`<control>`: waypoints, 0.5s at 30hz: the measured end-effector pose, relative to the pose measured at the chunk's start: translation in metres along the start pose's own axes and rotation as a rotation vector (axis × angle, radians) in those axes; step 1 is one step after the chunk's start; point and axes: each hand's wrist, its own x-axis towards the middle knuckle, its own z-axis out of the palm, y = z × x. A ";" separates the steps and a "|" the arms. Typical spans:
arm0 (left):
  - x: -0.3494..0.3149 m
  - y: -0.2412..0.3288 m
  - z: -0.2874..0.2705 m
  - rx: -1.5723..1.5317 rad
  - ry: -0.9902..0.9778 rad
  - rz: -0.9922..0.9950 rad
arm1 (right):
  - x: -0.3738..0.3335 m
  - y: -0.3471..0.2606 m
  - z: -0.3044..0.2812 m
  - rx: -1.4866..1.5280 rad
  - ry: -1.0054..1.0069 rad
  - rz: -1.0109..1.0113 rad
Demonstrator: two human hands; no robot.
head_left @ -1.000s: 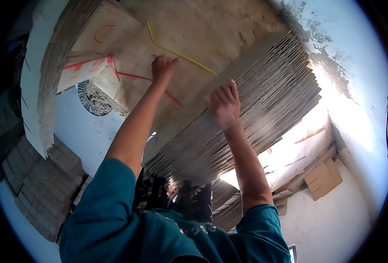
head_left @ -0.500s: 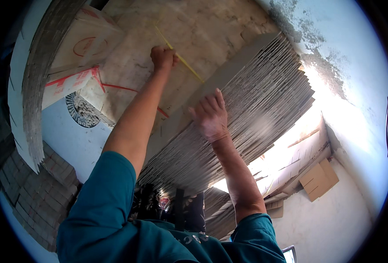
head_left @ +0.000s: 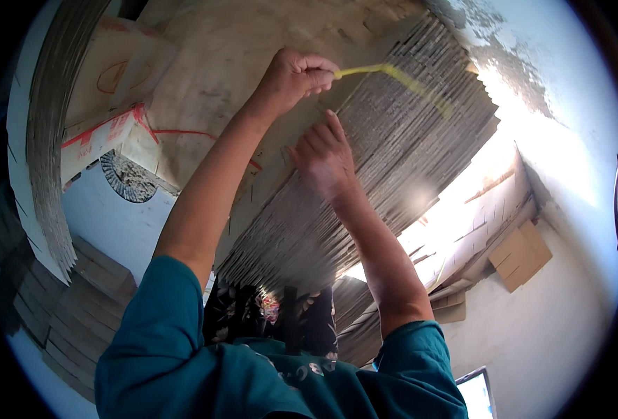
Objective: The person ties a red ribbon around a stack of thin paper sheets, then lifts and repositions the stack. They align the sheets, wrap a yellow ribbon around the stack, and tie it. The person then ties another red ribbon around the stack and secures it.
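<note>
A thin yellow strap [head_left: 362, 70] is pinched in my closed left hand [head_left: 298, 78]. From the fingers it runs right, bends, and its blurred far part hangs over a tall stack of grey cardboard sheets [head_left: 400, 119]. The sheets stand packed side by side, their thin edges facing me and their row slanting from lower left to upper right. My right hand [head_left: 323, 155] lies on the stack's far upper edge, fingers spread somewhat and one stretched out, with no strap in it. Its fingertips are partly hidden.
Another curved cardboard stack [head_left: 47, 119] rises at the left. Beside it are cartons with red tape [head_left: 106, 133] and a round patterned piece [head_left: 127, 176]. Bundled cardboard [head_left: 78, 307] lies lower left. A brown cardboard piece [head_left: 520, 255] is by the right wall; a screen [head_left: 476, 394] shows lower right.
My left hand has moved up and right, carrying the yellow strap from beyond the stack to above it. The right hand has shifted slightly up and left along the stack.
</note>
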 end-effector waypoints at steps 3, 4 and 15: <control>-0.015 0.018 0.015 0.103 -0.126 -0.011 | 0.000 0.000 -0.003 0.019 -0.102 -0.013; -0.022 0.026 0.021 0.088 -0.136 0.008 | -0.001 0.000 -0.004 0.032 -0.150 -0.017; -0.066 0.057 0.140 0.663 -0.504 0.619 | -0.024 0.027 0.046 -0.236 -0.220 -0.086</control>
